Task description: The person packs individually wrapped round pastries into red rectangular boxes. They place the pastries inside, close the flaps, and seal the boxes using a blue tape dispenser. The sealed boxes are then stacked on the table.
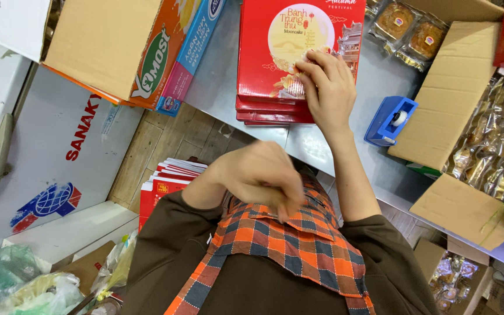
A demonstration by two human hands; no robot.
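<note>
A stack of flat red gift boxes with a round pale picture on the lid lies on the grey metal table. My right hand reaches forward and rests on the top box's right side, fingers curved with the tips on the lid, gripping nothing. My left hand is blurred and hangs close to my chest above my orange checked apron, fingers curled in. I cannot see anything in it.
A blue tape dispenser sits right of the stack. An open carton of wrapped cakes stands at right, with more wrapped cakes behind. A tilted carton and white freezer are left. Red flat packs lie below.
</note>
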